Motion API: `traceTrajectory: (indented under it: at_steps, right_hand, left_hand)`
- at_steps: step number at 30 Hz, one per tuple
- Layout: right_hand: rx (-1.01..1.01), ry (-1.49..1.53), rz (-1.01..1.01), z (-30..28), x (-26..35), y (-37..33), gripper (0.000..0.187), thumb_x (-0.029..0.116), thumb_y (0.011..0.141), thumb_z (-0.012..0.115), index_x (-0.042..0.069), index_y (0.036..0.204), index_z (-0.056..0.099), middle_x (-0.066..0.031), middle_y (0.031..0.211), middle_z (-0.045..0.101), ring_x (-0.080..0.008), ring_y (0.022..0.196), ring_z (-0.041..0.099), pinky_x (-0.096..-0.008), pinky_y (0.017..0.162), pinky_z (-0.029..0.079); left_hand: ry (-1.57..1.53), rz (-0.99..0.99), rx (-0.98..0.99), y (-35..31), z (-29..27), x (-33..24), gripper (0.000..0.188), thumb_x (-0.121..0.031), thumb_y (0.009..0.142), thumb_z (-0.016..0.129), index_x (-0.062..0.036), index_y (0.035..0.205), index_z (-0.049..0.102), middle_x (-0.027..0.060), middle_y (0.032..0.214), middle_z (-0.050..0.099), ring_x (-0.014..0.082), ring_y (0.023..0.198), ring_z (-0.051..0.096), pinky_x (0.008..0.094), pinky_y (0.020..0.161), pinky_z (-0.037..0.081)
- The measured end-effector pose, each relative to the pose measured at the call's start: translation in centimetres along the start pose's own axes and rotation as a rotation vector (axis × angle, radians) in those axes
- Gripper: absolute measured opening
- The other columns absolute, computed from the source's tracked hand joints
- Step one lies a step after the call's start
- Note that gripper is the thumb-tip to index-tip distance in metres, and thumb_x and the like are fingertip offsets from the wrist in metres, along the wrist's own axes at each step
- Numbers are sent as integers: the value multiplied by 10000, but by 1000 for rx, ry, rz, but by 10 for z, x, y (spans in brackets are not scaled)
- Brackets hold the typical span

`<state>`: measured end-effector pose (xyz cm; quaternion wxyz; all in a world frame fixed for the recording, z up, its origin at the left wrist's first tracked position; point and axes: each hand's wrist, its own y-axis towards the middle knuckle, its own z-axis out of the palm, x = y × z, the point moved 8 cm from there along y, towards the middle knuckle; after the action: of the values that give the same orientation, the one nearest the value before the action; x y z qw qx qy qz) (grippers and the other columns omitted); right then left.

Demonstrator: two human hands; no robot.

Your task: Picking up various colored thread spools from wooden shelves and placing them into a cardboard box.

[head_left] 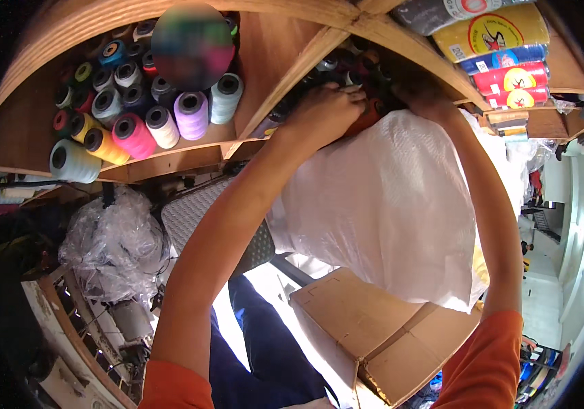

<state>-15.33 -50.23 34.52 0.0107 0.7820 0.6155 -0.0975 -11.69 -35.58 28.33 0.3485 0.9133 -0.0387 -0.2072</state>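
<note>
My left hand [329, 112] reaches into the shadowed middle compartment of the shelf, its fingers bent and close together. Beside its fingertips an orange-red surface [372, 112] shows, perhaps a thread spool; what the fingers hold is hidden. A white woven sack [394, 198] hangs below and between my forearms, its top bulging at the compartment's edge. Behind the top of the sack, my right hand [428, 99] reaches into the same compartment. Its fingers are lost in shadow. Several dark thread spools [329, 63] sit deeper in there.
Several coloured thread spools [189, 116] fill the left compartment of the wooden shelf [275, 51]. Wrapped thread packs [510, 78] are stacked at the right. Below are a cardboard box [353, 313], a crumpled clear plastic bag [114, 245] and a grey textured chair back [193, 211].
</note>
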Motion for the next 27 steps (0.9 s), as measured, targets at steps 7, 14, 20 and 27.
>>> traceTrajectory:
  at_steps: [7, 14, 20, 27]
  right_hand:
    - [199, 277, 338, -49, 66, -85, 444, 378, 943, 496, 27, 1203, 572, -215, 1196, 583, -384, 1097, 557, -401, 948, 428]
    - [9, 317, 64, -102, 149, -161, 375, 220, 897, 580, -2, 1199, 562, -183, 1246, 564, -346, 1173, 517, -413, 990, 406]
    - [62, 457, 22, -123, 190, -231, 339, 173, 878, 597, 14, 1177, 578, -165, 1240, 567, -309, 1207, 503, -434, 1024, 373]
    - [338, 984, 128, -76, 283, -336, 446, 349, 916, 542, 57, 1253, 536, -188, 1197, 592, -359, 1052, 591, -430, 918, 469]
  left_hand:
    - [-306, -359, -122, -92, -60, -25, 255, -36, 856, 571, -4, 1102, 631, 141, 1168, 625, 292, 1102, 589, 366, 936, 478]
    - [-624, -879, 74, -323, -43, -107, 140, -54, 836, 621, -8, 964, 651, 182, 879, 660, 334, 804, 662, 357, 665, 518]
    - [-458, -1170, 564, -470, -82, -138, 256, -174, 809, 658, -37, 1025, 653, 181, 1032, 657, 319, 982, 626, 391, 835, 495]
    - [-148, -1237, 866, -577, -148, -158, 261, -282, 836, 595, -106, 1020, 652, 164, 961, 672, 362, 926, 632, 447, 805, 505]
